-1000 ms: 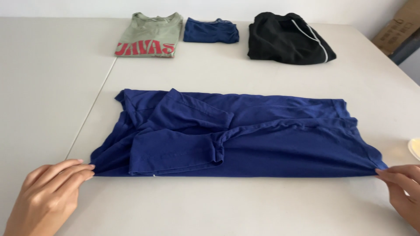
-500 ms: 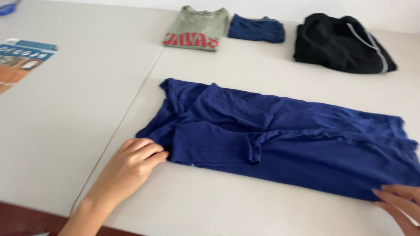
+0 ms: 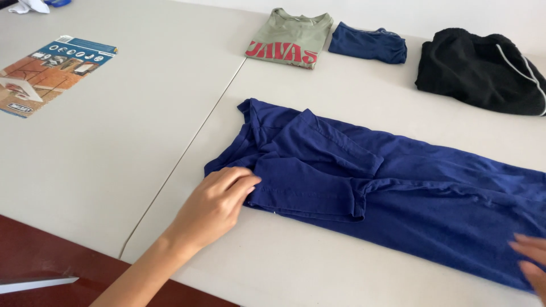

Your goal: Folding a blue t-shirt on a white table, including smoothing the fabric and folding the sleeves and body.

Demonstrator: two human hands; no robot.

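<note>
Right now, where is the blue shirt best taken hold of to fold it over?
Probably at its near-left corner, coming from the left: the blue shirt lies flat and doubled lengthways, and the left hand already rests on that edge. The right hand can pinch the far right end.

Pale table [image 3: 142, 136] with garments, leaflet [image 3: 51, 74]
</note>
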